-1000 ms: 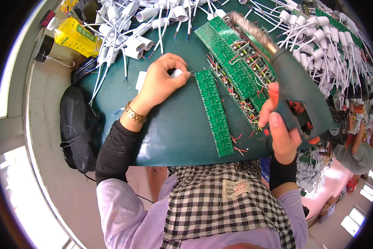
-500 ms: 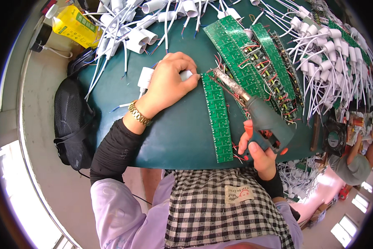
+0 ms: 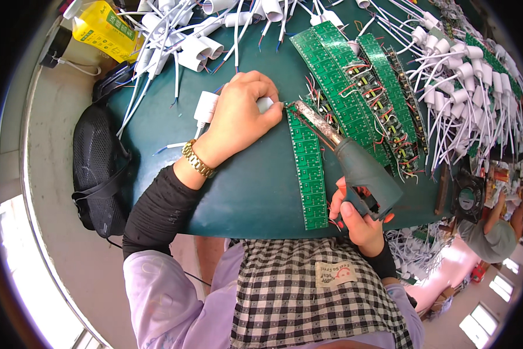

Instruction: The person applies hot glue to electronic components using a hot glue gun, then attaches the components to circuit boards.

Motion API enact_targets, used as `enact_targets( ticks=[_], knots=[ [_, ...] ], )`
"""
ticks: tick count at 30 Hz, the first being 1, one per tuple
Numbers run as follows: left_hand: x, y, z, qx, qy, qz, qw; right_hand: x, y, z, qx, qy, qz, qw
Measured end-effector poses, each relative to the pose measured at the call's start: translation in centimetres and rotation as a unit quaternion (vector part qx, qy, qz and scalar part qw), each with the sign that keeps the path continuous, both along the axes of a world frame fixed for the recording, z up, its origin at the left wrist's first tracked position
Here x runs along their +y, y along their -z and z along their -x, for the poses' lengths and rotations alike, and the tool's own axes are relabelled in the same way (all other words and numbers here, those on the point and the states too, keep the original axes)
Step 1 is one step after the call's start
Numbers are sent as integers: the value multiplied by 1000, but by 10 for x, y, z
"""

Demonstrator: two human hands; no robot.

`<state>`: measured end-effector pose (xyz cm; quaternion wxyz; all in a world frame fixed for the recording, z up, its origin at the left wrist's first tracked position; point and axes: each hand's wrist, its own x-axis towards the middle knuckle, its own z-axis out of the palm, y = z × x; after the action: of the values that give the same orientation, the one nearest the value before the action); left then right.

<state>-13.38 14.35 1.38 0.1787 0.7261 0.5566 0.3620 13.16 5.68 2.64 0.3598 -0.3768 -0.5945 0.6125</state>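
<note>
My left hand (image 3: 241,119) is closed around a small white plastic socket (image 3: 264,104), mostly hidden by the fingers. A second white socket (image 3: 205,107) with a lead lies against that hand's wrist side. In my right hand (image 3: 359,228) is a dark soldering gun (image 3: 367,174), fingers wrapped round its handle. Its metal barrel points up and left, the tip close to the top end of a green circuit board strip (image 3: 309,180). Whether the tip touches the board cannot be made out. The strip lies lengthwise on the dark green table (image 3: 244,198), just right of the left hand.
More circuit board strips (image 3: 337,75) lie right of the gun, some with wired components. White sockets with leads are heaped at the far left (image 3: 197,49) and far right (image 3: 465,75). A yellow jug (image 3: 104,32) and black mesh case (image 3: 98,168) line the left edge. Another person (image 3: 494,235) is at right.
The soldering gun and my right hand have shifted slightly left, the tip now a little lower over the strip's top end. My left hand keeps nearly the same place and grip.
</note>
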Motion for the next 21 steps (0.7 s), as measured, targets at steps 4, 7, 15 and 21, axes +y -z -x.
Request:
enact_targets(
  ticks=[4, 7, 15, 21],
  knots=[
    [1, 1, 1, 4, 3, -7, 1000, -2, 2, 3, 16, 30, 1, 999],
    [1, 1, 1, 3, 1, -8, 1000, -1, 1, 4, 25, 54, 0, 998],
    [1, 1, 0, 10, -2, -10, 1000, -1, 1, -1, -25, -14, -29, 999],
    [1, 2, 0, 10, 0, -15, 1000, -4, 11, -3, -88, -7, -139, 986]
  ],
)
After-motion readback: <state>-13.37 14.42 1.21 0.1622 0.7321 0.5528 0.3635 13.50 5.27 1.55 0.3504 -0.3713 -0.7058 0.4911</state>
